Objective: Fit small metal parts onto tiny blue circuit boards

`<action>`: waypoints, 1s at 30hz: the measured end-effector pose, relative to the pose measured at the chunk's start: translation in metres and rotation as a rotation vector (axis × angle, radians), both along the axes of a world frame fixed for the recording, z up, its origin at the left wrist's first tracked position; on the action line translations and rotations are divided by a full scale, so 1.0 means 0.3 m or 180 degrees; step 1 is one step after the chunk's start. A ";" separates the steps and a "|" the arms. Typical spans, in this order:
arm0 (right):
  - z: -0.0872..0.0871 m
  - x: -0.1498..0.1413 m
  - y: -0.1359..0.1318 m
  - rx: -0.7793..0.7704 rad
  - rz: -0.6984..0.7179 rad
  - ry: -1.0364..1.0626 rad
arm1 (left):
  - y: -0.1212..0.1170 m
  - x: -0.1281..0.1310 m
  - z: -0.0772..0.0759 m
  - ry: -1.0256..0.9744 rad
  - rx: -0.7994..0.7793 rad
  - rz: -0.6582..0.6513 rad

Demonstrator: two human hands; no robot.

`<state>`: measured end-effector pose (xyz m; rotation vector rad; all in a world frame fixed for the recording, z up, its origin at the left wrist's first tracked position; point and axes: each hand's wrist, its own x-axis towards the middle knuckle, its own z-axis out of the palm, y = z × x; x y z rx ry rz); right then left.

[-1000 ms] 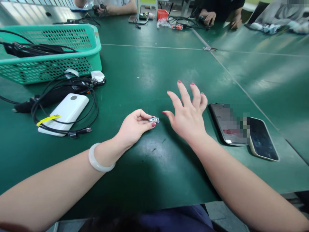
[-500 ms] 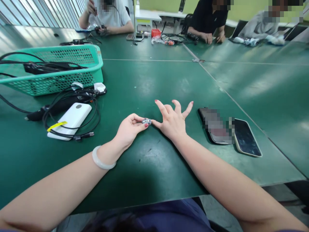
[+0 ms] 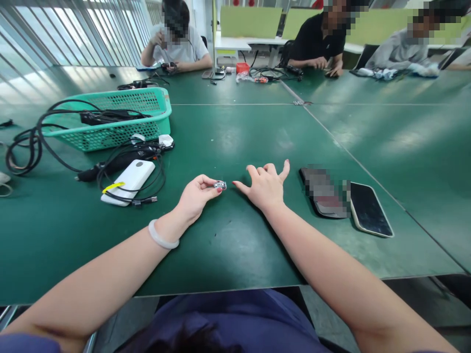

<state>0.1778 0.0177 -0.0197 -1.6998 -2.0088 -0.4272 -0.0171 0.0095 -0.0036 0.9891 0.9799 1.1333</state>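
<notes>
Between the thumb and fingers of my left hand [image 3: 196, 196] is a small, shiny, silvery piece [image 3: 221, 185], held just above the green table [image 3: 235, 255]. Its exact kind is too small to make out. To the right of it, my right hand [image 3: 265, 189] is open, thumb stretched toward the piece with a small gap between them. The other fingers of that hand are spread and slightly bent, and nothing is in them. A pale bangle [image 3: 162, 236] circles my left wrist.
At left lie a green basket [image 3: 128, 132] of black cables, a white power bank [image 3: 128, 182] and a looped cable. A dark case [image 3: 326, 193] and a phone [image 3: 371, 208] rest at right. Several people sit across the table, near a red box [image 3: 242, 68].
My right thumb has moved away from the silvery piece, which it appeared to touch before. My left hand still pinches the piece. The camera view has tilted up a little.
</notes>
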 end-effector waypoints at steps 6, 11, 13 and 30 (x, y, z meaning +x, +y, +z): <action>-0.014 0.020 0.003 -0.0231 -0.0174 0.0092 | -0.088 -0.123 0.035 0.0089 -0.0229 0.0185; 0.021 0.042 0.003 -0.0991 -0.0348 0.0225 | -0.158 -0.312 0.034 0.0416 -0.0428 0.0664; 0.058 0.070 -0.006 -0.1280 -0.0382 0.0456 | -0.188 -0.387 0.042 0.0784 -0.0592 0.0804; 0.040 0.111 -0.061 -0.1804 0.0330 0.1445 | -0.291 -0.498 0.180 0.5421 0.0143 0.0412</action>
